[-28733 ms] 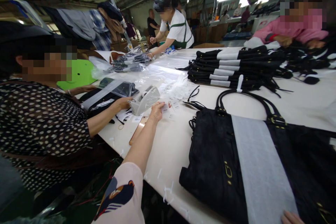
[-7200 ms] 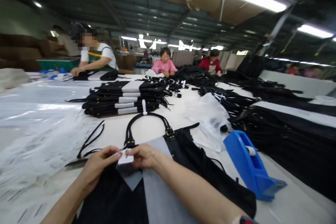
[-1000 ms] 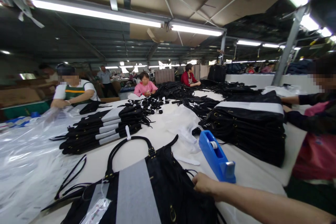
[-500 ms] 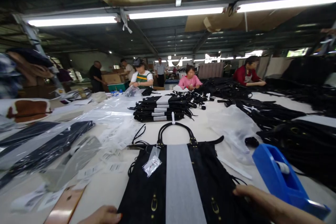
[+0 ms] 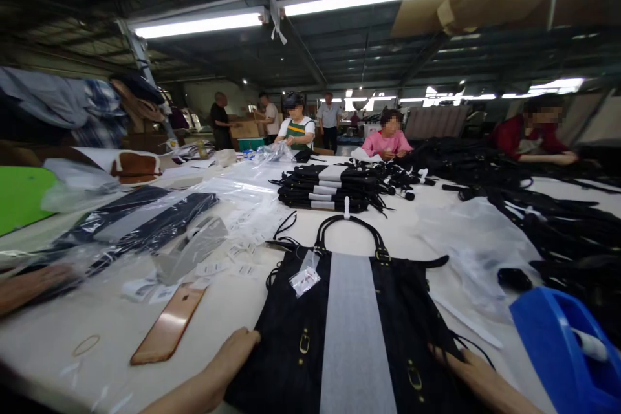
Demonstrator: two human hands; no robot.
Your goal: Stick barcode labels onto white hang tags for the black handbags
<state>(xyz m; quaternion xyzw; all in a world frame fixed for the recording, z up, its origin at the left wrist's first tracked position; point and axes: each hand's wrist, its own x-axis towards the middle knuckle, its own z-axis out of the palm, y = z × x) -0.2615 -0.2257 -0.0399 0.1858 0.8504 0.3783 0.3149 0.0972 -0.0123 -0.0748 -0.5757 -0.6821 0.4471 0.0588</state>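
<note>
Straight ahead on the desk (image 5: 233, 301), close against the near side, lies the black bag (image 5: 400, 317), flat on its back or front, with me at both its side edges. My left fingers (image 5: 250, 337) touch its left edge, the thumb showing and the rest out of sight; my right fingers (image 5: 440, 356) are at its right edge, partly lost against the dark cloth. How far closed either set is, I cannot tell.

To do this steadying well, I judge that both sides want an even, light hold, level with each other, so the cloth lies smooth and the pale paper band (image 5: 356, 330) runs straight down the middle. Too hard a pull on one side could skew the band or wrinkle the body. The small plastic-wrapped tag (image 5: 305, 281) at the upper left is best left lying free on top, and the loose cords (image 5: 478, 349) on the right kept from slipping underneath.

The bag's top points to the far side: its handles (image 5: 350, 223) arch away from me toward the stack of folded bags (image 5: 325, 187). The band runs near to far. The body's long axis seems to lie left to right, though the near end is cut off, so I cannot be sure. A phone (image 5: 169, 323) rests to the left, apart from it; a blue tape dispenser (image 5: 565, 343) stands to the right.
</note>
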